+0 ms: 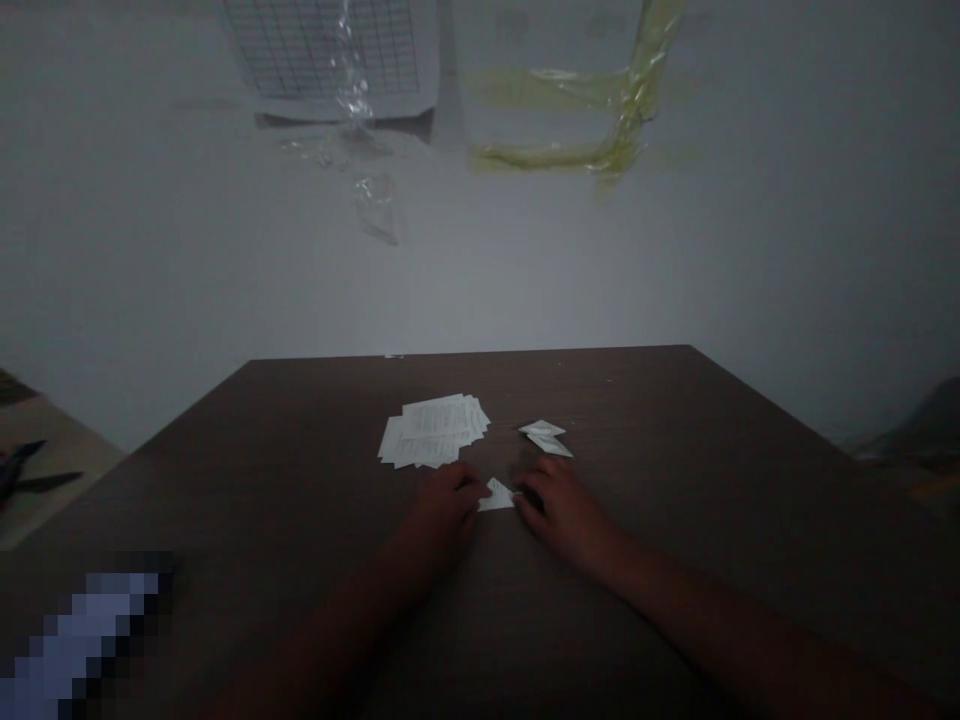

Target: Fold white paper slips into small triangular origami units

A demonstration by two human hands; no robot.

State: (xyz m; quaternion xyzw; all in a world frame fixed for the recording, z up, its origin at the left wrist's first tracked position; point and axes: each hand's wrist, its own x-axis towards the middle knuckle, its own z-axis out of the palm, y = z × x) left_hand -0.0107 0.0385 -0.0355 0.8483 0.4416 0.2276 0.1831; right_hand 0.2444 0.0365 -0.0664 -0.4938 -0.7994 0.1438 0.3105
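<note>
Between my hands a small white sheet of paper (496, 496) lies on the table, its visible part coming to a point at the top. My left hand (450, 505) grips its left edge with curled fingers. On the opposite edge, the thumb and fingers of my right hand (559, 505) close on the paper. Just beyond my left hand is a spread stack of printed paper sheets (435, 428). Past my right hand rest folded pieces of paper (546, 436), overlapping each other. The light is dim, so fine details of the fingers are hard to see.
The dark brown table (637, 420) reaches back to a pale wall (562, 270). Taped on the wall is a sheet with a printed grid (315, 60). A pixelated patch (82, 640) covers something at the lower left. Dark objects (30, 470) lie beyond the table's left edge.
</note>
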